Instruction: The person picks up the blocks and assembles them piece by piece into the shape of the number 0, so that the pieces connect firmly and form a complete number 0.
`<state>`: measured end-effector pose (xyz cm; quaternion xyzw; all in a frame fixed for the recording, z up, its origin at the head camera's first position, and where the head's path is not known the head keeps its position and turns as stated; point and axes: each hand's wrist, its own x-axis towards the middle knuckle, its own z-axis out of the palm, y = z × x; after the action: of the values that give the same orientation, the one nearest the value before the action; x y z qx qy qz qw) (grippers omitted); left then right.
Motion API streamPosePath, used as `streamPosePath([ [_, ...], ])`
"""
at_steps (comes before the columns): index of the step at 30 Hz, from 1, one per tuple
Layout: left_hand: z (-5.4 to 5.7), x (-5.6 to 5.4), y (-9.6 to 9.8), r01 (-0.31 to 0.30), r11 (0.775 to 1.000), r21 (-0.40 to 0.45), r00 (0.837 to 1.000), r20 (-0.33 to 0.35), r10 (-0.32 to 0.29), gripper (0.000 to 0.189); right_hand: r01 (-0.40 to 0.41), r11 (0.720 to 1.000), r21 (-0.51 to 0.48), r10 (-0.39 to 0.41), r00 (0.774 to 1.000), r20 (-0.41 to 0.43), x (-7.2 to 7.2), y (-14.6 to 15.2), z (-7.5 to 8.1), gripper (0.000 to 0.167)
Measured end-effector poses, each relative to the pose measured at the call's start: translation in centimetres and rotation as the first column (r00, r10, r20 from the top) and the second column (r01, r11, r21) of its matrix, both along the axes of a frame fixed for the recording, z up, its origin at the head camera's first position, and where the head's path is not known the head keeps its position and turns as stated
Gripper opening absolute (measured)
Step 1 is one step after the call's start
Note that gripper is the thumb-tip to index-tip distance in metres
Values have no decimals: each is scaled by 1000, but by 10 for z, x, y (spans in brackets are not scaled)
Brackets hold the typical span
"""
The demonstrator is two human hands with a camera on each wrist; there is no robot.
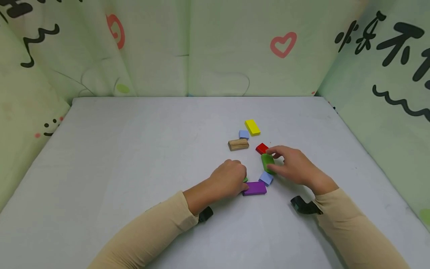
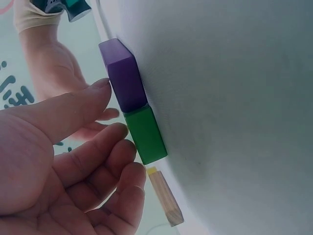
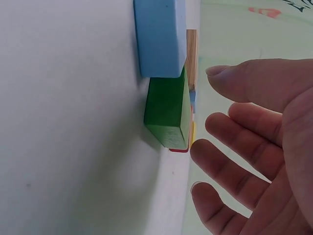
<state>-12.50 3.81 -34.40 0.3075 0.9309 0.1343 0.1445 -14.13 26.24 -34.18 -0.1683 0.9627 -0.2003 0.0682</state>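
Observation:
Several painted wooden blocks form a loose curve on the white table. My left hand [image 1: 229,177] reaches over a purple block [image 1: 256,188] and a smaller green block [image 2: 145,134], which is mostly hidden from the head view. Its thumb is at the side of the purple block, and its loosely bent fingertips are right at the green one. To the right, my right hand [image 1: 291,164] is beside a longer green block [image 1: 267,163], thumb and fingers spread apart around its near side. A blue block [image 1: 266,178] lies between that green block and the purple one.
Beyond the hands lie a red block [image 1: 261,148], a bare-wood block [image 1: 238,144], another blue block [image 1: 243,134] and a yellow block [image 1: 252,127]. A printed green curtain [image 1: 215,48] encloses the white table [image 1: 134,149] at the back and sides.

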Motion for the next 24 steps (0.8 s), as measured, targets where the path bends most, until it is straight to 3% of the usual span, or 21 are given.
streamPosePath([
  [15,-1,0,0,-3,1000,4,1000,1,3,24,-44,999,0,44,998,-55,11,2,-6,43],
  [24,-1,0,1,-8,1000,-1,1000,-3,8,25,-49,999,4,49,998,-47,13,3,-10,44],
])
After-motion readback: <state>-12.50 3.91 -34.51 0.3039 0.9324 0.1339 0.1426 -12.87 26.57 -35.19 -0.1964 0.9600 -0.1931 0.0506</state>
